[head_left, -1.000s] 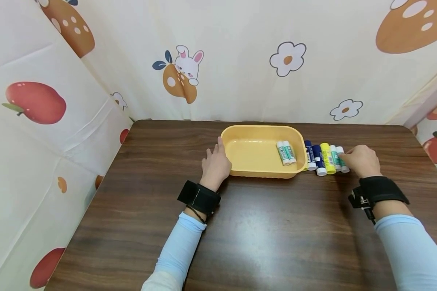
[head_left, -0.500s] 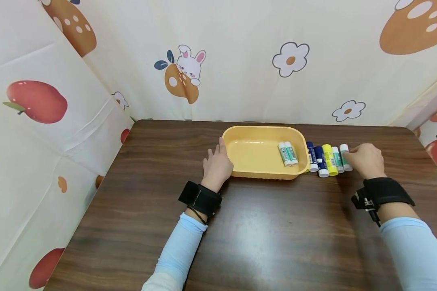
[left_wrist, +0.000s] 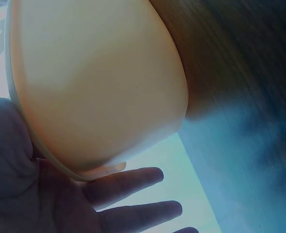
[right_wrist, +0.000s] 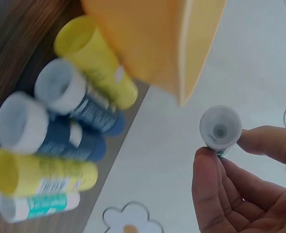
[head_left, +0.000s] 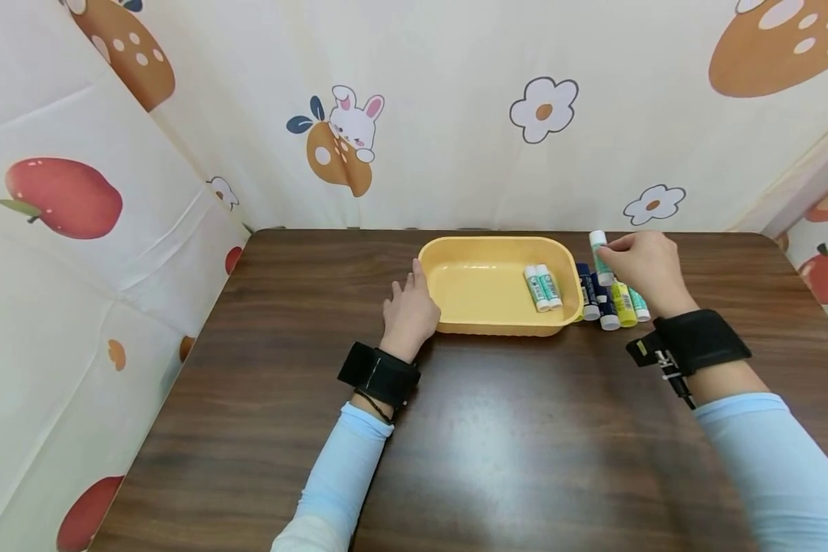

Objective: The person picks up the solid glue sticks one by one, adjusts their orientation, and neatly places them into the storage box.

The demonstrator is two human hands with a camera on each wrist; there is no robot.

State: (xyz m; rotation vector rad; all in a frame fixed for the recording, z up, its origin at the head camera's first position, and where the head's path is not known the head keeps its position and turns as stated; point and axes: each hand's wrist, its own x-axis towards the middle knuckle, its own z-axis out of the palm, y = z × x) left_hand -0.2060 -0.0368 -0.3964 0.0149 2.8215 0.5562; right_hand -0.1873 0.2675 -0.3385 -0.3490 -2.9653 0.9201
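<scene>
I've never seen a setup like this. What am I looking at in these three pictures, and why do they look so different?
There is no machine here: a person works with two bare hands and wears three cameras. The wide picture comes from a camera on the head, looking down at a dark wooden table. The other two come from cameras strapped to the wrists, so they show each hand's work from very close and at odd angles.

On the table stands a yellow tray with two green-and-white glue sticks lying inside. Beside it on the right lies a row of sticks: blue, yellow and green.

The left hand rests with straight fingers against the tray's left end. The right hand pinches one green-and-white stick, lifted above the row.
</scene>
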